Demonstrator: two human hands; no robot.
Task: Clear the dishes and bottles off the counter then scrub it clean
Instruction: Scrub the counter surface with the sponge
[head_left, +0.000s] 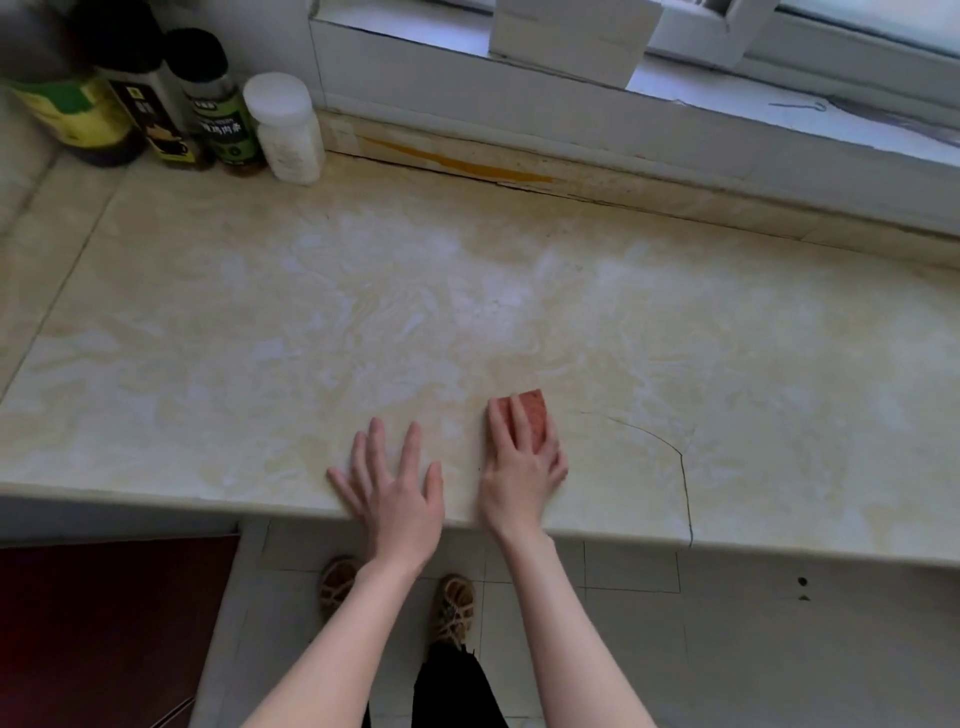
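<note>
On the white-streaked counter (260, 312), left hand (395, 488) lies spread — right hand (519, 467) grips a red sponge (537, 421).

Soft daylight from the window (831, 62) at upper right, pale sheen across the wet worktop (363, 312), dim bottles (130, 104) blurred at upper left, wide-angle bending at edges, dark lower-left corner, overall softness

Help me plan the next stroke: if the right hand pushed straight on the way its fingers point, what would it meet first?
Only soapy counter lies ahead of the right hand and its sponge; the first obstacle is probably the back ledge near the yellow streak. The bottles stand well left.
</note>
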